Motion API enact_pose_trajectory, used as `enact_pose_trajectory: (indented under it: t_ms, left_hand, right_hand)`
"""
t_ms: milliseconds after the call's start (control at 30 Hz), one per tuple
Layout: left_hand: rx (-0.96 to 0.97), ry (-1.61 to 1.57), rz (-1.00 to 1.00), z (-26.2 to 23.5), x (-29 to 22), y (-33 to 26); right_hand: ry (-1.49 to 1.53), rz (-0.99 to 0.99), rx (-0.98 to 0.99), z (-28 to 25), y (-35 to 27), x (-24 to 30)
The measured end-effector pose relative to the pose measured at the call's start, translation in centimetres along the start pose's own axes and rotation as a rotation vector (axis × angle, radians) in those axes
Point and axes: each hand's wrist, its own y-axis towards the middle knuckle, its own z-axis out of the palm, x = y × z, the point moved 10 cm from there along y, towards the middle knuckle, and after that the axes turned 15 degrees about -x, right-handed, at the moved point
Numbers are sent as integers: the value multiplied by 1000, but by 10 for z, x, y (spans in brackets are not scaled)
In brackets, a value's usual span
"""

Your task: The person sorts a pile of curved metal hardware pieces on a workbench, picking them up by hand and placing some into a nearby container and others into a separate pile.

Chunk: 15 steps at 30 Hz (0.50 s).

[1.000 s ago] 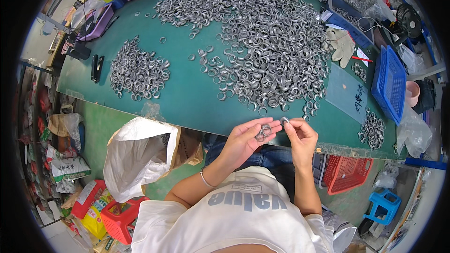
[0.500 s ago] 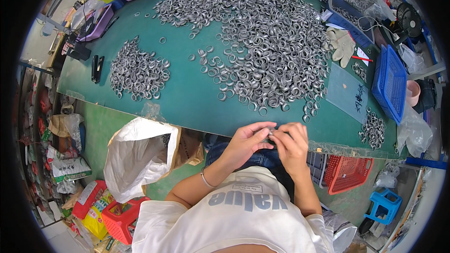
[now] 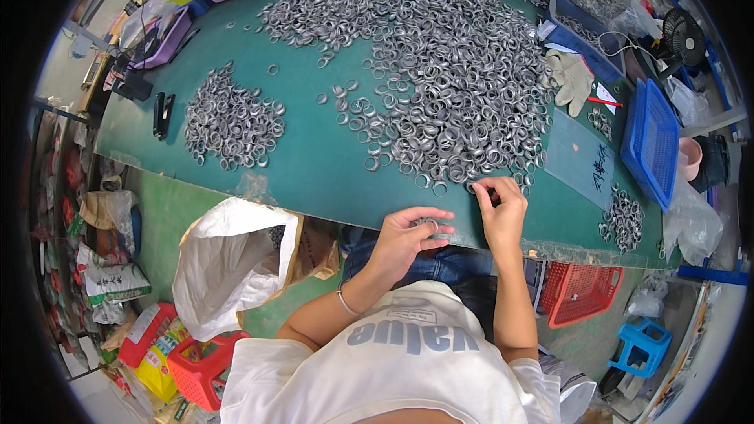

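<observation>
My left hand point(image 3: 399, 242) is just over the table's near edge, its fingers curled around a grey metal ring point(image 3: 428, 224). Farther forward and to the right, my right hand point(image 3: 503, 216) pinches a ring at the near fringe of a large pile of grey metal rings point(image 3: 463, 71); its fingertips partly hide that ring. A smaller heap of rings point(image 3: 233, 122) lies to the left on the green table point(image 3: 314, 177). Another little heap point(image 3: 622, 220) sits at the right, near the table's edge.
A blue basket point(image 3: 652, 141), a work glove point(image 3: 572, 78) and a clear sheet point(image 3: 580, 159) lie on the right. At the left are a black stapler-like tool point(image 3: 163, 115) and a purple tray point(image 3: 166, 39). Below the table's edge stands an open white sack point(image 3: 236, 267).
My hands have come apart. The right hand has moved forward and right to the ring pile, while the left stays near the table's edge with a ring.
</observation>
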Motion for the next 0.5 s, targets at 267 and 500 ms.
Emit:
enact_pose_trajectory:
  t_ms: [267, 500]
  left_hand:
    - [50, -111, -81, 8, 7, 3]
    - [10, -85, -42, 7, 4, 2]
  right_hand:
    - [333, -50, 23, -9, -21, 47]
    - [289, -180, 218, 2, -22, 64]
